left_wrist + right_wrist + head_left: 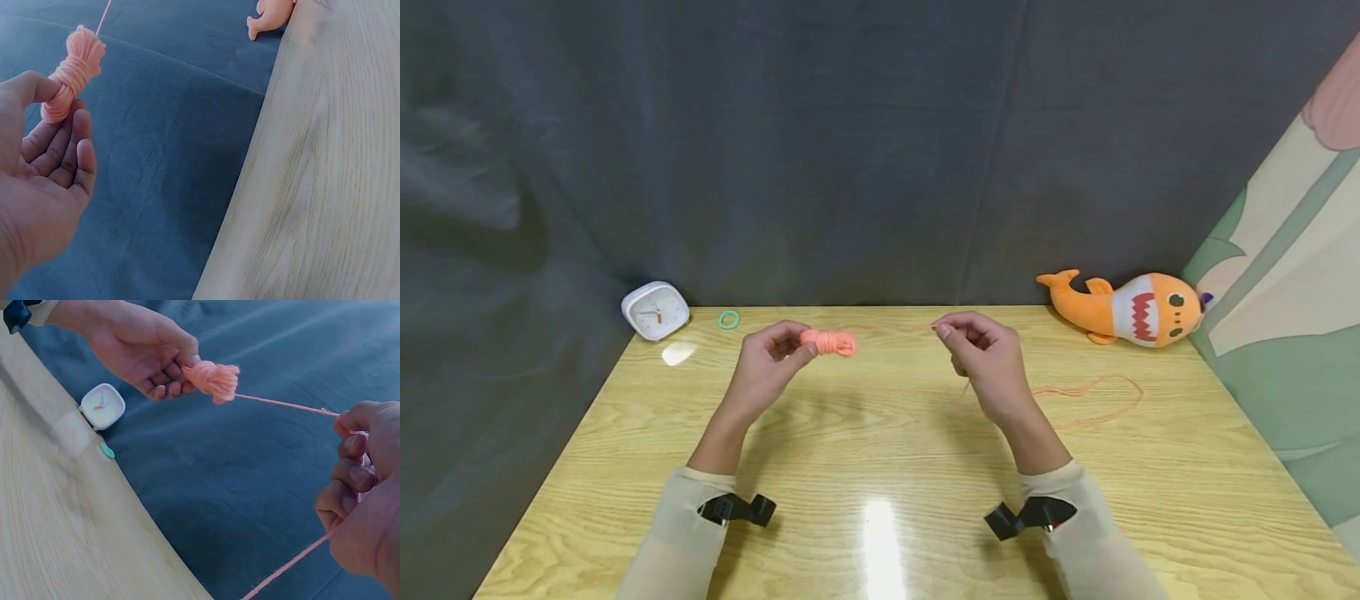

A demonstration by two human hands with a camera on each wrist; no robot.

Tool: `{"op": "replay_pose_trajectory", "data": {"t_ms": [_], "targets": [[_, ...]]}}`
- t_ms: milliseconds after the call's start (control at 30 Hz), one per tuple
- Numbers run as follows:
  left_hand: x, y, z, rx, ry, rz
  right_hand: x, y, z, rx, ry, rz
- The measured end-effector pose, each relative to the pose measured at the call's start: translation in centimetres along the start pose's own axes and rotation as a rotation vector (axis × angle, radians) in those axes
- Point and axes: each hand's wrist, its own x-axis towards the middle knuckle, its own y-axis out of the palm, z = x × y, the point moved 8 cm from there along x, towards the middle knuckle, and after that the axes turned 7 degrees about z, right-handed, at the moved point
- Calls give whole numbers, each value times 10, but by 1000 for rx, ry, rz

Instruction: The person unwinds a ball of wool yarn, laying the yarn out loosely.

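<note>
A small wound bundle of coral-pink yarn [830,342] is pinched between the thumb and fingers of my left hand [765,367], raised over the table. From the bundle a single yarn strand [281,404] stretches taut across to my right hand [991,367], which pinches it between thumb and forefinger. In the right wrist view the strand passes through the curled fingers and comes out below the hand. A loose loop of the same yarn [1131,398] lies on the table to the right. The left wrist view shows the bundle [74,75] upright, gripped near its lower end.
A white clock [656,311] stands at the table's back left corner, with a green ring [728,319] beside it. An orange shark plush [1123,308] lies at the back right. A dark curtain [850,167] hangs behind the wooden table [820,517].
</note>
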Motion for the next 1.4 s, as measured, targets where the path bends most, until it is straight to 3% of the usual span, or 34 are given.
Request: {"op": "replay_pose_trajectory", "data": {"t_ms": [300,733,1100,1400], "targets": [[1,-3,-3,4,11,-12,-2,-17,8,40,-47,-74],[1,-1,-1,18,-16,-7,-16,-41,12,41,-54,-118],[0,-1,0,-7,-5,-16,-17,-66,18,132,-86,-217],[-1,-2,0,4,-10,-23,-18,-80,22,206,-106,-253]]}}
